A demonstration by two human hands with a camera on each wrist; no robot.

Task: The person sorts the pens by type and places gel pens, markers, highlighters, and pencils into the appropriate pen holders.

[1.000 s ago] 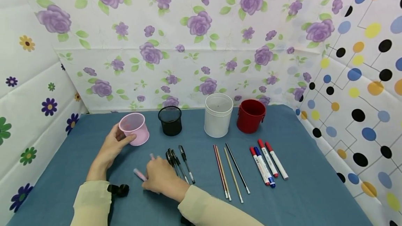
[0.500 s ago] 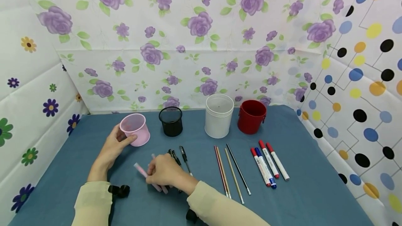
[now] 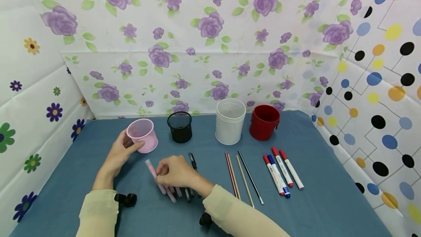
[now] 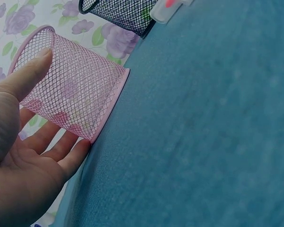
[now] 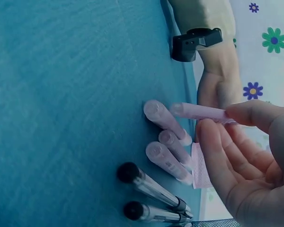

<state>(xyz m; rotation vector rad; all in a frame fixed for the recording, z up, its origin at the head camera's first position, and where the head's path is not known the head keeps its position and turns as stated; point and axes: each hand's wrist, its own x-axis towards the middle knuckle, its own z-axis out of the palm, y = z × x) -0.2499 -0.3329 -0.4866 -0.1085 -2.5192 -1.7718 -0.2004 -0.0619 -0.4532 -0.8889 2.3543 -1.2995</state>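
My left hand point(image 3: 116, 154) holds a pink mesh pen cup point(image 3: 148, 138) standing upright at the table's left. In the left wrist view the thumb lies over the cup's rim and the fingers go round its far side. Between thumb and forefinger, my right hand point(image 3: 177, 173) pinches a pink pen point(image 5: 199, 111), raised at a slant above the cloth. Below it, in the right wrist view, several more pink pens point(image 5: 168, 158) lie on the table. Black-capped pens point(image 5: 154, 187) lie beside them, partly hidden by my right hand in the head view.
Along the back stand a black mesh cup point(image 3: 180, 129), a white cup point(image 3: 229, 131) and a red pail point(image 3: 264, 127). Several pencils point(image 3: 245, 180) lie right of my right hand, then red and blue markers point(image 3: 279, 171). Patterned cloth walls point(image 3: 184, 46) enclose the blue table.
My right hand has taken hold of a pink pen and lifted it, moving slightly right and away from me. The left hand keeps its hold on the pink cup.
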